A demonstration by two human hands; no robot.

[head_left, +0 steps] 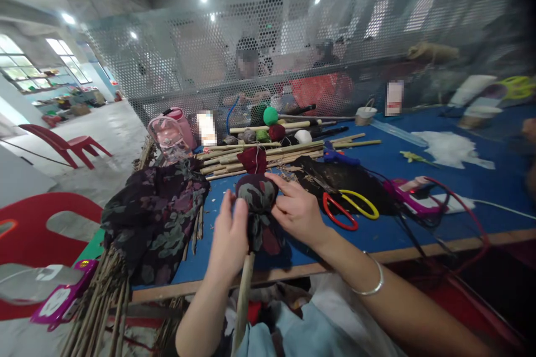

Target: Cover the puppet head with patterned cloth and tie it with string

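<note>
A ball wrapped in dark floral cloth (250, 192) sits on top of a wooden stick (243, 295), the cloth gathered at a neck with its loose ends hanging. My left hand (230, 231) cups the ball's left side, thumb and fingers pointing up along it. On the right side, my right hand (299, 209) holds the ball with fingers curled and the index finger stretched onto its top. The stick runs down toward my lap. Just behind the ball lies a dark red piece of yarn or cloth (253, 160).
Scissors (339, 211) with red and yellow handles lie right, on black cloth. A purple glue-gun-like tool (341, 157), sticks (234, 164) and yarn balls (276, 133) lie behind. Floral cloth (154, 217) spreads left. A perforated metal screen (188, 56) stands behind the blue table (377, 248).
</note>
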